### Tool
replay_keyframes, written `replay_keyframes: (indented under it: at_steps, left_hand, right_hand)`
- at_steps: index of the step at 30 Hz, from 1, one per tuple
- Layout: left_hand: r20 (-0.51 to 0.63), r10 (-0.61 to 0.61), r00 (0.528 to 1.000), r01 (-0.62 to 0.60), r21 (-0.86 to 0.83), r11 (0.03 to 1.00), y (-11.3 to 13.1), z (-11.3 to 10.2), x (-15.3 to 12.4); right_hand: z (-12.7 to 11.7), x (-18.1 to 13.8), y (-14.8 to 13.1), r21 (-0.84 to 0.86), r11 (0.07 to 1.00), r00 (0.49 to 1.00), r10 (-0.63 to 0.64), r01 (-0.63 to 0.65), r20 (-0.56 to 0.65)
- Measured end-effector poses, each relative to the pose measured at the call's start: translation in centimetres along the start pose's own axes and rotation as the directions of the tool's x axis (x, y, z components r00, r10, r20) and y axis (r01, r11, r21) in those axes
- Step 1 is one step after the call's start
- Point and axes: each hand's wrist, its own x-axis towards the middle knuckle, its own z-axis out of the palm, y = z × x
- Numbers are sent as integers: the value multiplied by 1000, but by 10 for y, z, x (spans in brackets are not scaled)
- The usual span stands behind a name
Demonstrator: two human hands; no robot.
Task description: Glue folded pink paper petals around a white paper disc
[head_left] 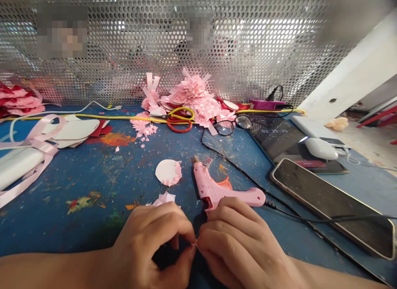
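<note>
My left hand (pixel 158 239) and my right hand (pixel 238 243) meet at the near edge of the view, fingers bent into pinches. Between their fingertips shows a sliver of a small pink piece (pixel 194 242), probably paper or ribbon; most of it is hidden. Just beyond my left hand lie pale pink pieces (pixel 166 198), partly covered by it. Farther off is a white paper disc (pixel 167 172) with pink ruffled bits along its right and lower edge. A pink hot glue gun (pixel 217 187) lies on its side beyond my right hand, which overlaps its lower part.
Along the perforated metal panel (pixel 139 44) sit pink ruffled paper flowers (pixel 195 96), scissors (pixel 181 115) and glasses (pixel 225 128). Phone (pixel 335 206), tablet (pixel 279 136) and black cable (pixel 297 216) occupy the right. White paper ovals (pixel 74 131) and a ribbon roll (pixel 18 167) lie left on the blue table (pixel 40 222).
</note>
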Motion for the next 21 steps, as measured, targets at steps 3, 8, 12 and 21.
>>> replay_keyframes:
  at_steps: [3, 8, 12, 21]
  left_hand:
    - [-14, 4, 1000, -4, 18, 1000, 1, 1, 0]
    - [-11, 37, 999, -37, 14, 999, 0, 0, 2]
    - [-6, 42, 999, -42, 12, 999, 0, 0, 3]
    - [-53, 84, 995, -83, 27, 996, -1, 3, -3]
  right_hand:
    - [1, 0, -1, -21, 1000, 1000, -4, 4, -15]
    - [0, -1, 0, -30, 1000, 1000, 3, -4, -31]
    - [0, -1, 0, -31, 1000, 999, -2, 0, -48]
    - [1, -2, 2, -36, 997, 996, -74, 72, -56]
